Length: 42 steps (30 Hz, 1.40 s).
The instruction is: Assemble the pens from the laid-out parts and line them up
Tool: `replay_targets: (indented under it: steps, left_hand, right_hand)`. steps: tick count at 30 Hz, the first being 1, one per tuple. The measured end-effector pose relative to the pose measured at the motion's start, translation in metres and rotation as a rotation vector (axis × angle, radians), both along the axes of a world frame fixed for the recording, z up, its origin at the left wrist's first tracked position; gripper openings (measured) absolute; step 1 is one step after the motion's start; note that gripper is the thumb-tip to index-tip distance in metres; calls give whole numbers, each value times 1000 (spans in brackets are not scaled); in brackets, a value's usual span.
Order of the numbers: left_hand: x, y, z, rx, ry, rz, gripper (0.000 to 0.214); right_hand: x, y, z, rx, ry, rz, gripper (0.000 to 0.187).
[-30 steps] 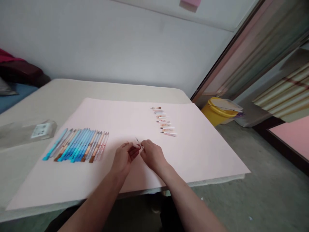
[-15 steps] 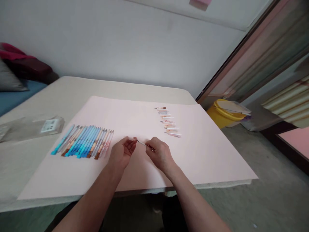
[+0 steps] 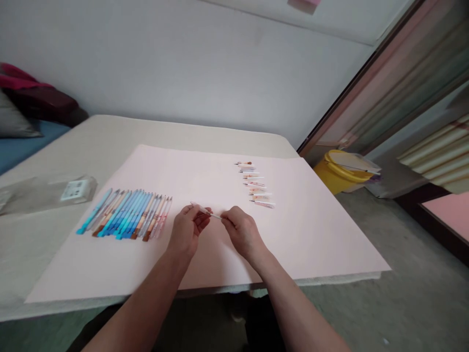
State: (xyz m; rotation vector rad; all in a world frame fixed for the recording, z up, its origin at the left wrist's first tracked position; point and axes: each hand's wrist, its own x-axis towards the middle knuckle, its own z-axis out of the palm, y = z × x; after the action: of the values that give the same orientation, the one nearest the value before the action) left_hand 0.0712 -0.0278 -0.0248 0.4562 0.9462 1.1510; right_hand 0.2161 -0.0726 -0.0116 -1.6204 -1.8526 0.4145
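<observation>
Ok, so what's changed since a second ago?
The right hand has moved slightly away from the left hand; the thin white rod now lines up with the left hand's pale tube, its dark tip no longer standing free. The colourful pens and the pen parts beyond stayed put.

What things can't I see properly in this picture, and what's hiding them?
- Head view: the right end of the white refill, hidden by the right hand.
- Head view: part of the pen barrel, covered by the left hand.
- Head view: writing on the label, too small to read.
- Head view: the pink thing, cut off by the top edge.
</observation>
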Motion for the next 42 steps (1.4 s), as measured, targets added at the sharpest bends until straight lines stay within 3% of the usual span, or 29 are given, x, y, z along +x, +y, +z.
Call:
replay_targets:
  steps: [14,28,42]
  left_hand:
    - [12,-16,1,75,0,-78,18]
    - [20,-27,2,143,78,-139,20]
    - [22,-28,2,126,135,-125,22]
  right_hand:
    - [-12,3,-5,15,294,-118,10]
    - [-24,5,-9,-14,625,-275,19]
    - [-24,5,-4,-190,800,-236,37]
